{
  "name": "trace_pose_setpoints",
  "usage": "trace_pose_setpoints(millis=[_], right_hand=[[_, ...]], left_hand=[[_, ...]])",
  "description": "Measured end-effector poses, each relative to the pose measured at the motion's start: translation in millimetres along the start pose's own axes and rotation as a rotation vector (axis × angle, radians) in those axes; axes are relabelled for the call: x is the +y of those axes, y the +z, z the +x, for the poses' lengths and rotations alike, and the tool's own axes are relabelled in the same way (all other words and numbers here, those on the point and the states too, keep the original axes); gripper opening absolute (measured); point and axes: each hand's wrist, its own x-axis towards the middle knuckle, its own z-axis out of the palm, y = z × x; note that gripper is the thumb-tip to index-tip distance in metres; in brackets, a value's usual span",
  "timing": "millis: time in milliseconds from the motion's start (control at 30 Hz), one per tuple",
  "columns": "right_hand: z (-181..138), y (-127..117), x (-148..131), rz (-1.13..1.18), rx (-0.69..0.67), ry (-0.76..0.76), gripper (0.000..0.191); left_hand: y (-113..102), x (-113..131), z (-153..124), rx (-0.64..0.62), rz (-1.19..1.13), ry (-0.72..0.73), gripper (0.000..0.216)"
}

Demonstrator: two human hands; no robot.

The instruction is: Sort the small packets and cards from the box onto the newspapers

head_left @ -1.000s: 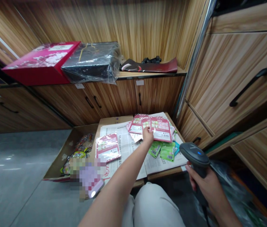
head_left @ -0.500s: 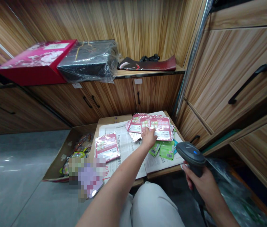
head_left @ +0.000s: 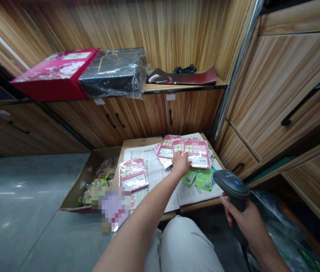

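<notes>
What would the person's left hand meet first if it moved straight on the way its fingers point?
The left hand would meet the pink packets under its fingertips; beyond them, probably the cabinet door, though depth is unclear.

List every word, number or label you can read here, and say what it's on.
Nothing reads clearly.
Pink packets: print and barcode labels, too small.
Green packets: too small.
Newspaper: columns blurred.
Red box: white label, illegible.
Cabinet door stickers: too small.
Scanner in right hand: no text seen.
</notes>
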Motion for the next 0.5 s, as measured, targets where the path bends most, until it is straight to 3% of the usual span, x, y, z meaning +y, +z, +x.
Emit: trace_pose_setpoints(millis=[133,233,367,500], right_hand=[[-2,0,0,-0.018,-0.102,0.026,0.046],[-6,4,-1,-0.011,-0.130,0.016,0.047],[-12,15,-1,-0.023,-0.122,-0.014,0.050],[-14,25,3,-0.044,-0.129,0.007,0.049]], left_hand=[[-33,-26,-3,0.028,0.046,0.034,0.049],[-69,-70,-12,0.056,0.081,0.075,0.047],[-106,-147,-35,0.012,0.114,-0.106,0.042],[-120,-207,-62,-0.051,0.217,-0.431,0.050]])
